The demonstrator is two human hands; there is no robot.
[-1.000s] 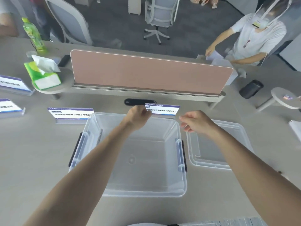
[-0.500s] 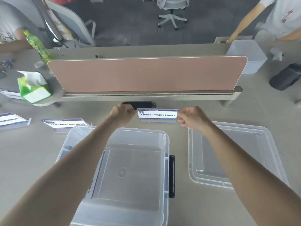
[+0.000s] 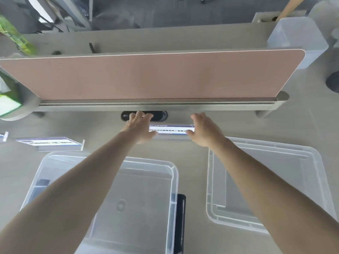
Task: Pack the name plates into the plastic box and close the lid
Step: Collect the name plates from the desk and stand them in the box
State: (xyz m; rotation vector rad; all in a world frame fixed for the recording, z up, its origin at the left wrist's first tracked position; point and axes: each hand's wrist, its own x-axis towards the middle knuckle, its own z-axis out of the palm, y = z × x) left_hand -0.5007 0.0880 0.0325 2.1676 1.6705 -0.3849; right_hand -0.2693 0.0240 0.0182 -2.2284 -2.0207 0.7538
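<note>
A white name plate (image 3: pixel 172 130) with a blue top strip and black print stands on the desk just beyond the clear plastic box (image 3: pixel 173 173). My left hand (image 3: pixel 139 128) is at its left end, thumb over the front and fingers spread behind. My right hand (image 3: pixel 203 132) holds the right end the same way. The box is open below my left forearm, and nothing shows inside it. Its clear lid (image 3: pixel 311 162) lies flat on the desk to the right. A second name plate (image 3: pixel 49 143) stands at the left, beyond the box's far-left corner.
A pink divider panel (image 3: pixel 146 76) on a grey rail runs across the desk just behind my hands. A black cable port (image 3: pixel 162 115) sits under it. A green tissue box (image 3: pixel 7 103) is at far left and a translucent bin (image 3: pixel 297 39) at far right.
The view has closed in on the divider. My hands went from pinching the plate's ends to spreading fingers around them. The plate stays on the desk.
</note>
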